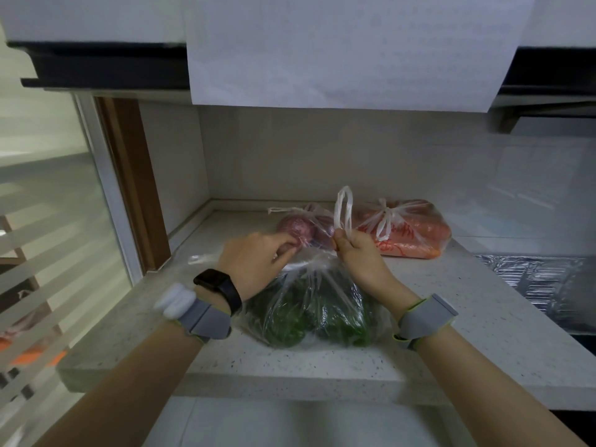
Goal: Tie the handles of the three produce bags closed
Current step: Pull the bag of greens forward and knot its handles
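Three clear produce bags lie on the speckled counter (pixel 451 317). The nearest bag holds green vegetables (pixel 316 314). My right hand (pixel 358 256) grips one of its handles, and the white handle loop (pixel 342 208) stands up above my fist. My left hand (pixel 258 262) reaches over the bag's mouth, fingers curled on the plastic at the far side. Behind it lies a bag of purple onions (pixel 298 229) with its handles knotted. At the back right is a bag of carrots (pixel 409 233), its handles tied in a knot (pixel 385 211).
A wall and window frame (pixel 129 195) close off the counter's left side. An upper cabinet with a hanging paper sheet (pixel 348 50) overhangs the counter. A foil-lined area (pixel 541 285) lies to the right. The counter's front edge (pixel 258 379) is close below the green bag.
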Tool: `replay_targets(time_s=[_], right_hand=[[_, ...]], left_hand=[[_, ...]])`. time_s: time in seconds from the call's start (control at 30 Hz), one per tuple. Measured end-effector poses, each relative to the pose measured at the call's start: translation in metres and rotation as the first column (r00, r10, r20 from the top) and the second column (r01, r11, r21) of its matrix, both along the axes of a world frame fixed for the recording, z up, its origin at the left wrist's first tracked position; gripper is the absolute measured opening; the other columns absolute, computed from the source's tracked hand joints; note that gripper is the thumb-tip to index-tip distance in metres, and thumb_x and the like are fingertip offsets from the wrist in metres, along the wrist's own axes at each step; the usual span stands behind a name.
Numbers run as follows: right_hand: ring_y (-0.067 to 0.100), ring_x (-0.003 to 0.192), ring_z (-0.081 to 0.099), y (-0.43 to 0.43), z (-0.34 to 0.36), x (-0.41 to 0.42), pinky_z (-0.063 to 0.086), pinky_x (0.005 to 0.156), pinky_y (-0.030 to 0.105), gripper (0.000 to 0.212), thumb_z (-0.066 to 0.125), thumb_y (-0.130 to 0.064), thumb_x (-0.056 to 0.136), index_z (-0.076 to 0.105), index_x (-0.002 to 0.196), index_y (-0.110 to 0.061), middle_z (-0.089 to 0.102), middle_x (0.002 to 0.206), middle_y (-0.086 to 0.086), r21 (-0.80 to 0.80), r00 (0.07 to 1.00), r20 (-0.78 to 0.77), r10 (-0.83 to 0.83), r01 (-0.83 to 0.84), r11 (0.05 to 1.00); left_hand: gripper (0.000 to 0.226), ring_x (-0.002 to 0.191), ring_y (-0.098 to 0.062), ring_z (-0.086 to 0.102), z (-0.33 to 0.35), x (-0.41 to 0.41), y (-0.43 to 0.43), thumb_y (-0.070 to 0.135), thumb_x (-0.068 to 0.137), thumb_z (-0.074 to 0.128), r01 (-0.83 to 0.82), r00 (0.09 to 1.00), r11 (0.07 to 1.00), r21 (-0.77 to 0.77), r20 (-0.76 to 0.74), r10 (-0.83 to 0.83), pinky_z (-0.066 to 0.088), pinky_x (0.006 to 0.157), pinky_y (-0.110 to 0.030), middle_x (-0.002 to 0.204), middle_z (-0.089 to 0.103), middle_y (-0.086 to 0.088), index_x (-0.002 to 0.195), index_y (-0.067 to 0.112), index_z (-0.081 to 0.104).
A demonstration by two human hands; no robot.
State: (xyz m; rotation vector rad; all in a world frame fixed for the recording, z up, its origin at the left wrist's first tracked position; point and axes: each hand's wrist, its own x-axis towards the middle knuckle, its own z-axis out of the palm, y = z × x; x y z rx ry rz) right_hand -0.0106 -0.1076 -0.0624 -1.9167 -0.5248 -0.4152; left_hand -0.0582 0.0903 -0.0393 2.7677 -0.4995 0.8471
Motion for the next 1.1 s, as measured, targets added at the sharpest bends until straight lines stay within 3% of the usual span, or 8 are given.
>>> replay_targets(time_s=[0.3,0.5,0.67,0.9,1.03,1.1], right_hand=[[0.002,0.045,0.032,0.0,-0.002,0.003,0.028,0.051,0.024,0.041,0.037,-0.022,0.101,0.043,0.063,-0.01,0.038,0.052,-0.004,0.011,1.0,-0.009,0.002,-0.001,1.0],[0.002,0.044,0.032,0.001,-0.001,0.001,0.027,0.051,0.025,0.04,0.037,-0.023,0.101,0.046,0.065,-0.008,0.037,0.052,-0.003,0.015,1.0,-0.016,-0.002,0.002,1.0],[0.003,0.045,0.032,0.001,0.0,0.0,0.028,0.052,0.028,0.041,0.037,-0.022,0.101,0.044,0.062,-0.012,0.038,0.052,-0.004,0.004,1.0,-0.013,-0.014,0.014,1.0],[0.003,0.044,0.031,0.001,0.001,-0.003,0.028,0.051,0.025,0.041,0.036,-0.023,0.101,0.045,0.064,-0.009,0.038,0.052,-0.002,0.003,0.999,-0.03,-0.017,0.017,1.0],[0.009,0.049,0.034,0.0,0.001,-0.004,0.028,0.053,0.027,0.04,0.036,-0.023,0.102,0.048,0.067,-0.007,0.039,0.053,-0.002,0.003,0.999,-0.032,-0.015,0.015,1.0],[0.009,0.049,0.034,0.001,0.001,-0.004,0.029,0.053,0.027,0.04,0.036,-0.023,0.102,0.049,0.068,-0.006,0.039,0.053,-0.002,0.005,0.999,-0.031,-0.014,0.014,1.0]], left_hand=[[0.032,0.073,-0.017,0.064,-0.005,-0.005,0.007,0.051,0.093,0.044,-0.158,0.984,0.987,-0.012,-0.079,0.157,0.051,0.058,-0.03,0.079,0.07,0.007,0.088,0.031,0.068],[0.043,0.06,-0.019,0.054,-0.009,-0.005,0.009,0.051,0.094,0.041,-0.185,0.97,0.983,0.017,-0.159,0.186,0.032,0.049,-0.027,0.064,0.057,0.004,0.074,0.022,0.066],[0.04,0.071,-0.022,0.059,-0.014,0.008,0.009,0.05,0.092,0.044,-0.17,0.929,0.972,-0.164,-0.356,0.103,0.046,0.062,-0.032,0.075,0.063,0.0,0.077,0.018,0.063],[0.026,0.077,-0.023,0.062,-0.013,0.009,0.006,0.032,0.091,0.056,-0.2,0.948,0.945,-0.258,-0.295,0.12,0.047,0.062,-0.03,0.071,0.061,0.005,0.066,0.026,0.059],[0.022,0.074,-0.019,0.061,-0.011,0.005,0.002,0.046,0.091,0.051,-0.203,0.961,0.926,-0.318,-0.245,0.126,0.047,0.063,-0.03,0.072,0.061,0.007,0.085,0.028,0.062],[0.018,0.073,-0.019,0.061,-0.011,0.003,0.003,0.043,0.092,0.051,-0.207,0.966,0.927,-0.313,-0.217,0.143,0.046,0.062,-0.03,0.072,0.061,0.007,0.085,0.029,0.06]])
